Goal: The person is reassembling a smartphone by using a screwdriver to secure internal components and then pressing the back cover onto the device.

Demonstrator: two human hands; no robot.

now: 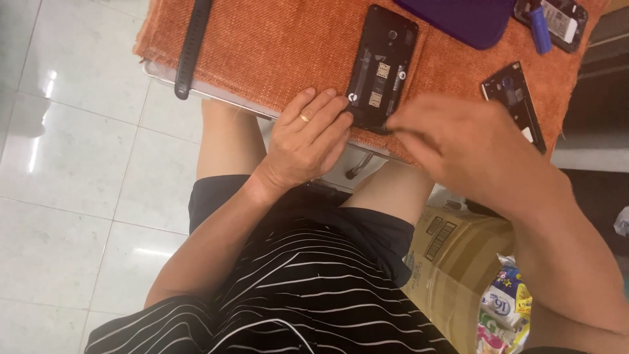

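Observation:
A black phone with its back cover off (382,65) lies on an orange woven cloth (275,46) at the table's near edge. My left hand (308,137), with a gold ring on one finger, rests its fingertips against the phone's lower left corner. My right hand (458,134) is blurred and pinched at the phone's bottom edge; whether it holds a small tool or part I cannot tell.
A second opened black phone (514,98) lies to the right and a third (557,19) at the far right with a blue piece on it. A purple case (468,19) and a black strap (191,46) lie on the cloth. A cardboard box (452,262) and a printed bag (504,314) stand on the tiled floor.

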